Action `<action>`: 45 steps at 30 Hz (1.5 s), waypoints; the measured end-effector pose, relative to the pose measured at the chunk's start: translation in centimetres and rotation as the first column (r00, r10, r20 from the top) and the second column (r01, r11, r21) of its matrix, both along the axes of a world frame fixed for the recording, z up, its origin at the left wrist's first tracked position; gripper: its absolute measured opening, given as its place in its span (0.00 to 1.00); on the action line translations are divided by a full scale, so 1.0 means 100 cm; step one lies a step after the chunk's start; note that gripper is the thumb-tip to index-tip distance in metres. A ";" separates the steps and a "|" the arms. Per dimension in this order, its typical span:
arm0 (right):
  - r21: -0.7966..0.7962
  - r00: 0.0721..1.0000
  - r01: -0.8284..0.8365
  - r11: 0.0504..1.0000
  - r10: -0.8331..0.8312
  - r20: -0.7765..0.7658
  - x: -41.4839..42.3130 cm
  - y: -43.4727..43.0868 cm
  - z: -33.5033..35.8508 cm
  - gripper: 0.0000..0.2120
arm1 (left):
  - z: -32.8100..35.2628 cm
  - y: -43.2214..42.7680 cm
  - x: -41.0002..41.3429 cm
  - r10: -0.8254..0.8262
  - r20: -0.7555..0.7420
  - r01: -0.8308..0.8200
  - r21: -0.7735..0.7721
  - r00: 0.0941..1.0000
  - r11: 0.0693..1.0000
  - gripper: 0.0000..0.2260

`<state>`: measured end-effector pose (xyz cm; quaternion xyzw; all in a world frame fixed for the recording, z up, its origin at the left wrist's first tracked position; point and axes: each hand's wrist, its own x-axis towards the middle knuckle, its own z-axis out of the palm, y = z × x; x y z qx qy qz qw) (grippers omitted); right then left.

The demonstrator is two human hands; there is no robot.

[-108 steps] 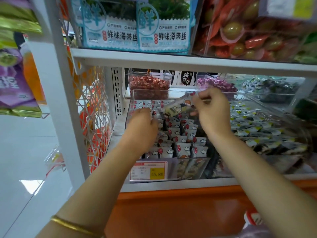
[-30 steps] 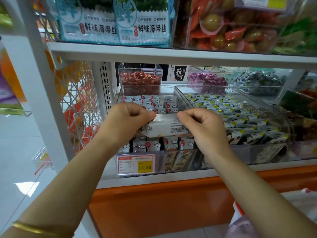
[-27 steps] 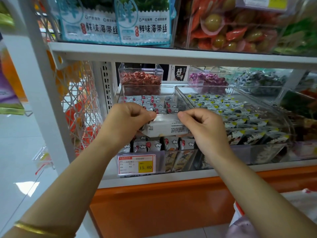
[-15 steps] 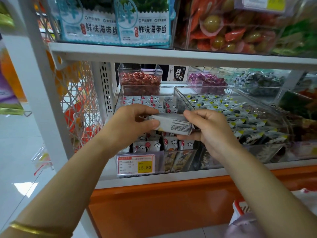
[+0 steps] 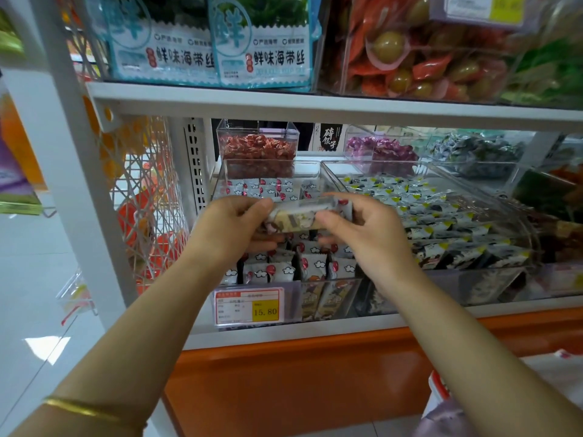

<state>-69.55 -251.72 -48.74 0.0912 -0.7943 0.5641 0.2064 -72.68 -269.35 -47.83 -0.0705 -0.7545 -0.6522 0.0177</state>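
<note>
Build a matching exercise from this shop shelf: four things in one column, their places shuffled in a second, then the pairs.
Things
1. snack packet
2. price tag
3. red sweets
4. bangle

Places
A. on the left wrist
B. on the front of the clear bin
C. pinched between the left hand and the right hand
D. behind that bin, further back

Pairs: 1-C, 2-B, 3-D, 4-A

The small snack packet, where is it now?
In the head view the snack packet is near the middle, held at its ends by the left hand and the right hand, above the clear bin of white packets with the 15.80 price tag.
</note>
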 end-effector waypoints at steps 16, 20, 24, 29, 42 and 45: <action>-0.013 0.938 0.336 0.942 -0.336 -0.083 -0.029 0.007 0.003 0.19 | -0.018 0.031 -0.096 -0.225 -0.070 -0.013 -0.970 0.972 0.244 0.25; 0.033 0.939 0.330 0.943 -0.324 -0.118 -0.032 0.007 0.005 0.18 | -0.012 0.026 -0.094 -0.201 0.003 0.045 -0.978 0.980 0.204 0.26; 0.148 0.931 0.321 0.935 -0.283 -0.230 -0.052 0.004 0.019 0.16 | -0.015 0.022 -0.076 -0.201 -0.027 0.018 -0.976 0.979 0.219 0.25; 0.436 0.969 0.206 0.876 -0.120 -0.216 -0.107 -0.021 0.028 0.13 | -0.024 0.020 -0.066 -0.208 -0.068 -0.013 -0.967 0.976 0.254 0.21; 0.935 0.985 -0.142 0.324 -0.044 0.165 -0.161 -0.048 0.018 0.12 | -0.030 0.010 -0.048 -0.209 -0.107 -0.032 -0.942 0.972 0.333 0.26; 0.868 0.983 -0.144 0.475 -0.028 0.179 -0.165 -0.047 0.026 0.14 | -0.030 0.010 -0.046 -0.203 -0.100 -0.024 -0.937 0.974 0.348 0.26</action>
